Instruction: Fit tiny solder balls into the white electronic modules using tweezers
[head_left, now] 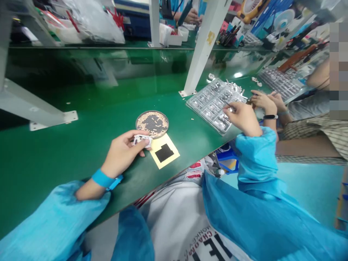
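My left hand (121, 154) grips a small white and dark part (141, 141) between thumb and fingers, just in front of a round dish (152, 124) packed with dark beads or small pellets. Beside that hand lies a yellow paper pad (164, 151) with a black square on it. My right hand (241, 117) rests at the corner of a clear plastic tray (210, 106) holding several small metal parts. Its fingers pinch a thin pointed tool (227, 104) over the tray. The tool's tip is too small to see well.
A green workbench (81, 145) runs across the view, with a white post (202, 47) standing on it behind the tray. To the right, a co-worker's hands (264, 101) work beside a second tray (281, 84). Bags, boxes and a small fan (284, 20) lie beyond.
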Demonstrator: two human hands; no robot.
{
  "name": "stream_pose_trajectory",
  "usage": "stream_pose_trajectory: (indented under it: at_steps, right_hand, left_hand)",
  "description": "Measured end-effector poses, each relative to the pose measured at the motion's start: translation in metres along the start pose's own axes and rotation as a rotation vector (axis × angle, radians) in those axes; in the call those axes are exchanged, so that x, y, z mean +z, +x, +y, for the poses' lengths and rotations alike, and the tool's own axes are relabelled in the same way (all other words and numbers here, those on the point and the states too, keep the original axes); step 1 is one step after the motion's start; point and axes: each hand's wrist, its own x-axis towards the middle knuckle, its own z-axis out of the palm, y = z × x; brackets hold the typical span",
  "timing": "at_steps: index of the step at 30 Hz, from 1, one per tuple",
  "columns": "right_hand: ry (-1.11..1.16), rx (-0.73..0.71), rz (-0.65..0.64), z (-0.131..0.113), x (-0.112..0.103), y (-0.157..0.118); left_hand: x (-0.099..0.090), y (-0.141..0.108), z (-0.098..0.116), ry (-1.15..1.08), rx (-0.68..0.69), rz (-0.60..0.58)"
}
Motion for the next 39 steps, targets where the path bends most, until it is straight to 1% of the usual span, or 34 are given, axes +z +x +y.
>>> stream_pose_trajectory:
  at_steps: [1, 2, 4, 6, 7, 9, 10, 12, 13, 16, 17, 19, 21, 23, 24, 26, 28, 30, 31, 33, 36, 39]
  right_hand:
    - [-0.106, 0.06, -0.089, 0.018, -0.001, 0.002]
    - [-0.153, 0.093, -0.167, 0.034, 0.0, 0.004]
    - [-0.17, 0.092, -0.221, 0.057, 0.006, 0.007]
    - [-0.17, 0.052, -0.216, 0.069, 0.01, 0.011]
    - [-0.175, 0.04, -0.203, 0.071, 0.011, 0.014]
    - [-0.154, -0.025, -0.13, 0.065, 0.01, 0.022]
    - [-0.109, -0.089, -0.072, 0.056, 0.01, 0.025]
    - [0.062, -0.275, 0.051, 0.024, 0.009, 0.028]
    - [0.155, -0.345, 0.062, 0.001, 0.01, 0.028]
    - [0.493, -0.416, -0.012, -0.084, 0.021, 0.021]
    - [0.604, -0.46, -0.067, -0.113, 0.026, 0.02]
    - [0.742, -0.583, -0.154, -0.164, 0.037, 0.019]
    - [0.859, -0.707, -0.183, -0.2, 0.05, 0.021]
    - [0.981, -0.772, -0.185, -0.218, 0.064, 0.023]
    - [1.036, -0.774, -0.193, -0.222, 0.071, 0.023]
    - [1.137, -0.714, -0.232, -0.22, 0.086, 0.02]
    - [1.229, -0.58, -0.295, -0.214, 0.099, 0.015]
    - [1.291, -0.41, -0.382, -0.209, 0.106, 0.008]
    - [1.31, -0.334, -0.428, -0.209, 0.107, 0.005]
    - [1.333, -0.238, -0.518, -0.211, 0.107, -0.001]
    - [1.341, -0.174, -0.636, -0.217, 0.104, -0.007]
    - [1.327, -0.118, -0.676, -0.22, 0.105, -0.01]
  left_hand:
    - [0.002, -0.001, 0.0, -0.011, -0.014, -0.017]
    - [0.004, -0.002, 0.0, -0.033, -0.025, -0.026]
    - [0.007, -0.004, 0.001, -0.086, -0.044, -0.029]
    - [0.01, -0.005, 0.002, -0.135, -0.061, -0.038]
    - [0.011, -0.006, 0.002, -0.154, -0.07, -0.047]
    - [0.012, -0.006, 0.002, -0.186, -0.081, -0.064]
    - [0.012, -0.006, 0.002, -0.198, -0.083, -0.067]
    - [0.011, -0.005, 0.001, -0.209, -0.078, -0.062]
    - [0.01, -0.005, 0.001, -0.208, -0.073, -0.054]
    - [0.004, -0.003, 0.0, -0.181, -0.064, -0.01]
    - [0.002, -0.002, 0.001, -0.168, -0.065, 0.01]
    - [-0.003, 0.001, 0.001, -0.145, -0.074, 0.054]
    - [-0.008, 0.003, 0.002, -0.138, -0.082, 0.095]
    - [-0.01, 0.005, 0.001, -0.152, -0.086, 0.123]
    - [-0.011, 0.006, 0.001, -0.167, -0.084, 0.128]
    - [-0.012, 0.007, 0.0, -0.215, -0.07, 0.127]
    - [-0.013, 0.008, -0.001, -0.301, -0.06, 0.14]
    - [-0.013, 0.009, -0.001, -0.404, -0.054, 0.176]
    - [-0.014, 0.009, -0.001, -0.447, -0.046, 0.194]
    - [-0.014, 0.009, -0.001, -0.49, -0.012, 0.217]
    - [-0.014, 0.007, -0.003, -0.462, 0.067, 0.226]
    - [-0.014, 0.006, -0.006, -0.387, 0.151, 0.227]
